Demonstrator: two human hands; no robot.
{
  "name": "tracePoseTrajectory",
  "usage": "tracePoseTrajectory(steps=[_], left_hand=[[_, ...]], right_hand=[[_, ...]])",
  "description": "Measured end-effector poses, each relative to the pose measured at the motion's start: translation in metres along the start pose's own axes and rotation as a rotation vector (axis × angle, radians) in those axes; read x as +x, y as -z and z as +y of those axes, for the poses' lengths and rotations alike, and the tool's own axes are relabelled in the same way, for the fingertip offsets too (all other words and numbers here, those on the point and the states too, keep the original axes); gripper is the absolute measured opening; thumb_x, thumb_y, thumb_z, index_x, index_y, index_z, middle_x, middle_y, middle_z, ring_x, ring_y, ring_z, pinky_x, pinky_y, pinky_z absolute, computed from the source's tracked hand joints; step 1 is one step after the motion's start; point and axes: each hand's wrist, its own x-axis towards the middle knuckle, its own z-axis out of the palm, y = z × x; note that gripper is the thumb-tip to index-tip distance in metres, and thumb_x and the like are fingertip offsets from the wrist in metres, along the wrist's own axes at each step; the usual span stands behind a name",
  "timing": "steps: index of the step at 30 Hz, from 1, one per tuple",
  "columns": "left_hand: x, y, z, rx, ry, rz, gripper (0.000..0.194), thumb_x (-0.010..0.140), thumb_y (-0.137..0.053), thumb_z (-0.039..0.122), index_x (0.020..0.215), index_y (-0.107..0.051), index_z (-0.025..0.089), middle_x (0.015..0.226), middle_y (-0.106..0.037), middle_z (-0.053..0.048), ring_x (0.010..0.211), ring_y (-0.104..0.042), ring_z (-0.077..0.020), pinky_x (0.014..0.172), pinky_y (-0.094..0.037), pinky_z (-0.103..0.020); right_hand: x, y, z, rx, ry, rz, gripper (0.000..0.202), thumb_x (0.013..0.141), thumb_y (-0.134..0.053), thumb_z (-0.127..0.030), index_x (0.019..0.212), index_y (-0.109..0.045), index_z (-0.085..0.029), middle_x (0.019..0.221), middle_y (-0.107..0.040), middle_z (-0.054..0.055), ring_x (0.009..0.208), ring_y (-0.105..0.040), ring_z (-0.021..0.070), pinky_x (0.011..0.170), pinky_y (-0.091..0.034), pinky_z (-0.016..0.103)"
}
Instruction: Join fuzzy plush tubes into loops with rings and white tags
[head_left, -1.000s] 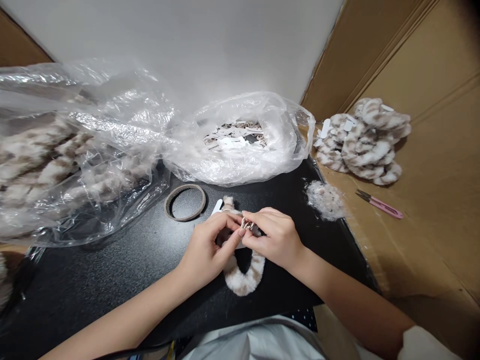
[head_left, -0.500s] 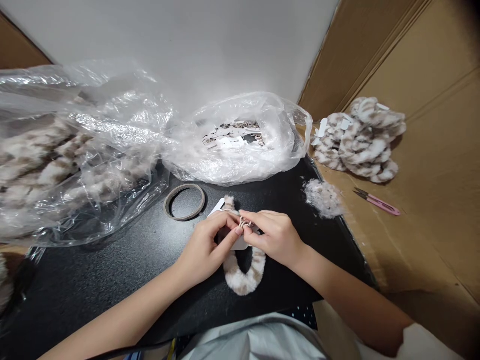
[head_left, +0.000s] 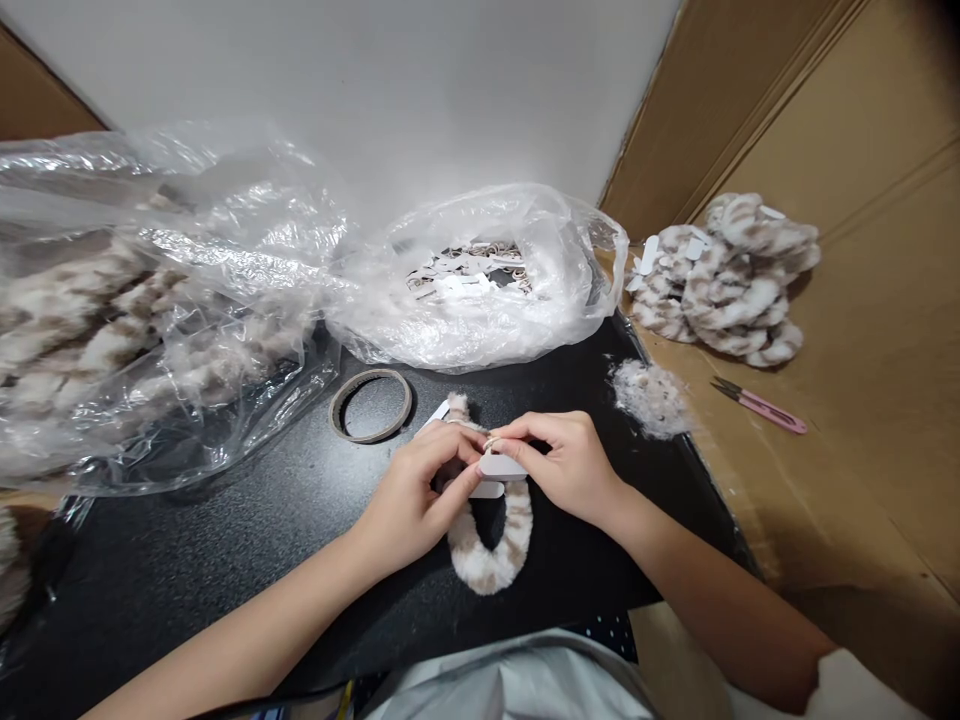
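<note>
A fluffy white and brown loop (head_left: 491, 565) lies on the black table, its lower curve showing below my hands. My left hand (head_left: 424, 485) is closed at the loop's upper part, thumb and fingers pinching by a small cord. My right hand (head_left: 566, 465) pinches the same beige cord (head_left: 491, 445) from the right. A white tag (head_left: 502, 467) hangs between my fingertips, with another white piece just under it. Behind my left fingers a further white tag (head_left: 439, 412) sticks out beside a fluffy end. My fingers hide where cord and loop meet.
Clear plastic bags with fluffy loops (head_left: 75, 300) and corded tags (head_left: 469, 270) stand at the back of the black table (head_left: 225, 560). A tape ring (head_left: 371, 405) lies left. To the right are fluff (head_left: 651, 398), pink snips (head_left: 761, 405) and a pile of loops (head_left: 739, 285) on cardboard.
My right hand has shifted slightly, its fingers now drawn around the cord. A white tag now lies across the front of my fingertips, and less of the cord shows.
</note>
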Motion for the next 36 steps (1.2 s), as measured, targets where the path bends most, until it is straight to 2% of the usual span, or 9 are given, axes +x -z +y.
tracePoseTrajectory(steps=[4,8,13,18,25,31,36], left_hand=[[0.0,-0.001,0.0,0.039,-0.037,0.071,0.012,0.091,-0.054,0.015,0.08,-0.058,0.018,0.097,-0.069,-0.006,0.093,-0.062,-0.0178,0.083,-0.046,-0.029],[-0.002,-0.003,0.001,0.066,-0.079,0.142,0.012,0.089,-0.056,0.011,0.08,-0.059,0.018,0.094,-0.07,-0.005,0.092,-0.062,-0.0164,0.084,-0.046,-0.028],[-0.002,-0.007,0.003,0.098,-0.126,0.21,0.013,0.087,-0.058,0.008,0.079,-0.06,0.018,0.085,-0.07,-0.003,0.084,-0.062,-0.015,0.078,-0.047,-0.027],[0.0,-0.01,0.003,0.141,-0.147,0.222,0.012,0.087,-0.059,0.008,0.079,-0.061,0.017,0.084,-0.071,-0.003,0.083,-0.062,-0.0149,0.08,-0.048,-0.028],[-0.002,-0.015,-0.002,0.314,-0.245,0.286,0.009,0.086,-0.061,0.008,0.082,-0.062,0.016,0.091,-0.07,-0.007,0.085,-0.061,-0.0186,0.077,-0.048,-0.032],[-0.002,-0.017,-0.004,0.43,-0.283,0.295,0.007,0.086,-0.062,0.011,0.088,-0.065,0.016,0.093,-0.073,-0.008,0.084,-0.062,-0.0195,0.076,-0.046,-0.033],[0.001,-0.013,-0.002,0.283,-0.207,0.271,0.008,0.086,-0.061,0.011,0.083,-0.065,0.017,0.083,-0.074,-0.005,0.081,-0.065,-0.0173,0.076,-0.048,-0.03]], right_hand=[[-0.002,-0.01,-0.003,0.142,-0.113,0.109,0.007,0.082,-0.069,-0.017,0.082,-0.076,-0.018,0.087,-0.078,0.006,0.081,-0.075,0.0194,0.075,-0.059,0.028],[-0.004,-0.018,-0.006,0.321,-0.259,0.157,0.007,0.081,-0.069,-0.02,0.082,-0.076,-0.019,0.088,-0.078,0.006,0.082,-0.074,0.0199,0.073,-0.06,0.029],[-0.006,-0.023,-0.008,0.439,-0.316,0.198,0.007,0.08,-0.07,-0.021,0.082,-0.076,-0.019,0.091,-0.077,0.007,0.086,-0.074,0.0199,0.077,-0.06,0.03],[-0.005,-0.027,-0.007,0.527,-0.392,0.228,0.007,0.079,-0.072,-0.024,0.081,-0.076,-0.019,0.09,-0.078,0.007,0.084,-0.075,0.0207,0.076,-0.061,0.032],[-0.005,-0.03,-0.005,0.582,-0.424,0.215,0.009,0.078,-0.073,-0.027,0.081,-0.075,-0.019,0.089,-0.078,0.007,0.082,-0.075,0.0206,0.074,-0.061,0.032],[-0.005,-0.032,-0.004,0.592,-0.434,0.216,0.008,0.078,-0.073,-0.026,0.082,-0.076,-0.019,0.09,-0.078,0.006,0.082,-0.074,0.0198,0.076,-0.06,0.032],[-0.006,-0.031,0.001,0.557,-0.402,0.229,0.006,0.08,-0.072,-0.024,0.083,-0.077,-0.021,0.095,-0.076,0.007,0.089,-0.072,0.0194,0.079,-0.058,0.031]])
